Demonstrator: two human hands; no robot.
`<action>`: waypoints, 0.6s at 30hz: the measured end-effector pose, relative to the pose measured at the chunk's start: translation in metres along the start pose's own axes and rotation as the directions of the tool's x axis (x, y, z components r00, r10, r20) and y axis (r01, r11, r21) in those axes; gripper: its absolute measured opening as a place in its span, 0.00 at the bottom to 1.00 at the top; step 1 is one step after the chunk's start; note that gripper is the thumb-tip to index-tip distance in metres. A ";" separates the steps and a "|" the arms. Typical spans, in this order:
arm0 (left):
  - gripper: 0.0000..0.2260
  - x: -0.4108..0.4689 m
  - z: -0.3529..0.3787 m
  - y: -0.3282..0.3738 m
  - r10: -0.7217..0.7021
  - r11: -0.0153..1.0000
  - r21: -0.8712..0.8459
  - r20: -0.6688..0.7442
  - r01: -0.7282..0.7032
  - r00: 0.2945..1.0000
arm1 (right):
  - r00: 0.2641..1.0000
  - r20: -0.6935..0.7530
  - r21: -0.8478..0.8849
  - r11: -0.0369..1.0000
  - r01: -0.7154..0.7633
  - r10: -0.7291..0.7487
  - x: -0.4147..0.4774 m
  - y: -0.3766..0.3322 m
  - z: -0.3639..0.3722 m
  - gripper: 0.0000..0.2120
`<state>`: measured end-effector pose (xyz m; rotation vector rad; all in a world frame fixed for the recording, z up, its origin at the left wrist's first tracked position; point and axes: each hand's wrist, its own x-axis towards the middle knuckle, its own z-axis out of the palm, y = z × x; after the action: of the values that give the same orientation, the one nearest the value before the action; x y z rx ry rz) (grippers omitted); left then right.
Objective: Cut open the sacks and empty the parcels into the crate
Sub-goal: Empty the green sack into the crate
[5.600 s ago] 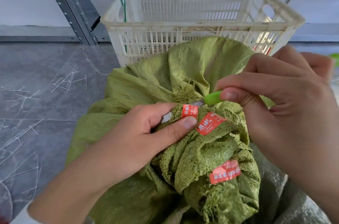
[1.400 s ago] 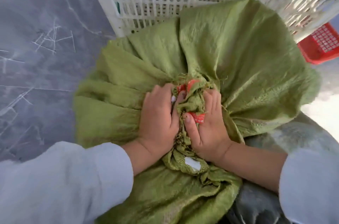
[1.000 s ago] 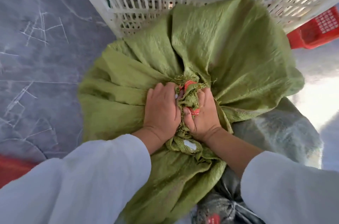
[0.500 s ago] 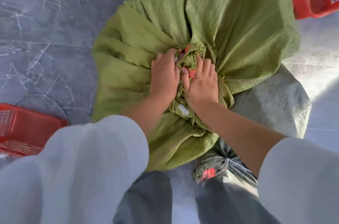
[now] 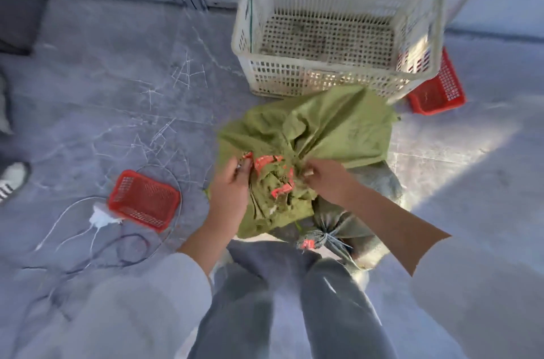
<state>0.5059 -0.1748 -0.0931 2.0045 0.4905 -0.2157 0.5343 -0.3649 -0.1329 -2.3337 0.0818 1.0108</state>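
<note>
Tightly, both hands round green sack

Motion blur softens the whole view. Print on the red tags of the green sack: unreadable. Grey sack: partly hidden by it. Red basket: partly behind the crate. Shoe: cut by left edge.

- A bright, glaring band of light crosses the grey floor at right.
- Motion blur softens everything, the pale sleeves most.
- Wide-angle distortion splays the white plastic lattice crate.
</note>
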 end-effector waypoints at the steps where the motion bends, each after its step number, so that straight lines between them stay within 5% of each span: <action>1: 0.08 -0.014 -0.008 0.018 -0.002 1.000 -0.009 0.000 0.002 1.000 | 0.999 -0.046 0.073 0.997 0.012 -0.008 -0.019 -0.004 -0.014 0.08; 4: 0.08 -0.039 -0.031 0.076 -0.079 0.972 -0.227 -0.080 0.059 0.994 | 0.999 -0.037 0.427 0.904 0.004 0.013 -0.071 -0.021 -0.045 0.10; 9: 0.13 -0.069 -0.071 0.189 0.006 0.932 -0.361 -0.091 -0.039 0.996 | 0.993 -0.120 0.568 0.820 0.069 -0.001 -0.160 -0.066 -0.073 0.08; 13: 0.18 -0.112 -0.111 0.292 0.265 0.911 -0.300 -0.101 -0.283 0.959 | 0.911 -0.330 0.551 0.733 0.400 -0.249 -0.238 -0.097 -0.129 0.27; 18: 0.12 -0.151 -0.132 0.381 0.499 0.867 -0.052 0.071 -0.496 0.864 | 0.819 -0.276 0.468 0.674 0.572 -0.504 -0.296 -0.124 -0.203 0.37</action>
<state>0.5254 -0.2482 0.3306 2.0094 -0.0890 0.0333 0.4901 -0.4228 0.2399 -1.7269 -0.2462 0.4532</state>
